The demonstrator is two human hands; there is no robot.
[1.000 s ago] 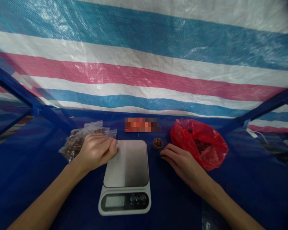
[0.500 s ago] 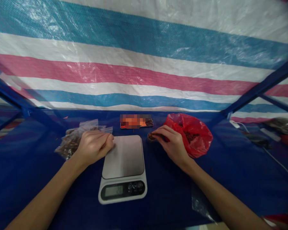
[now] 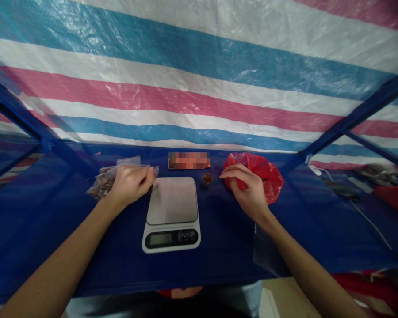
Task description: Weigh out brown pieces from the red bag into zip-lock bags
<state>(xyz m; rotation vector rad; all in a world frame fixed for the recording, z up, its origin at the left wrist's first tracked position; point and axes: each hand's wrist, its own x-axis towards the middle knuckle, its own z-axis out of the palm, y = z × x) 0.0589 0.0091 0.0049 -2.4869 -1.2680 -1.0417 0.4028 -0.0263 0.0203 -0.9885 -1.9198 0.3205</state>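
Observation:
My left hand (image 3: pixel 132 184) is closed in a fist beside the upper left corner of a white kitchen scale (image 3: pixel 172 201); whatever it may hold is hidden. Clear zip bags (image 3: pixel 102 182) of small brown pieces lie behind that hand. Right of the scale stands a small cup (image 3: pixel 207 179) filled with brown pieces. My right hand (image 3: pixel 247 190) hovers over the near left side of a red plastic bag (image 3: pixel 272 179), fingers bent and apart, with nothing visible between them. The scale's plate is bare, and its dim display is hard to read.
A phone (image 3: pixel 189 161) with a blurred screen lies at the back of the blue table (image 3: pixel 119 247). A flat clear bag (image 3: pixel 268 251) sits under my right forearm. Blue frame bars (image 3: pixel 345 121) and a striped sheet (image 3: pixel 199 101) enclose the back. At right runs a white cable (image 3: pixel 371 223).
My right hand has let go at the small cup and moved right, toward the red bag. My left hand keeps its place by the scale. The view has shifted slightly.

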